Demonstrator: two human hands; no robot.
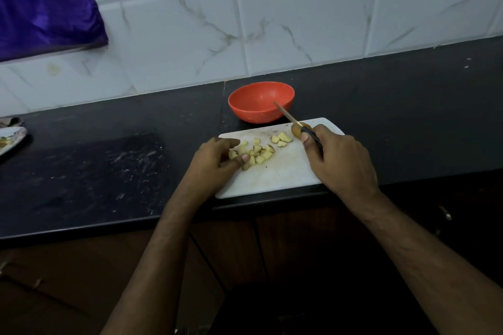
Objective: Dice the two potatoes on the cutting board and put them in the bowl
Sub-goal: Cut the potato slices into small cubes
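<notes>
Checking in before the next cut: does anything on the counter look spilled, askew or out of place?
Nothing spilled. The cutting board sits slightly askew, its near edge right at the counter's front edge. All potato pieces lie on the board; the red bowl looks empty. The right hand holds the knife, tip over the bowl.

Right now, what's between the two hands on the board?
In the head view, diced potato pieces lie on the white cutting board, between the left hand and the knife-holding right hand.
</notes>
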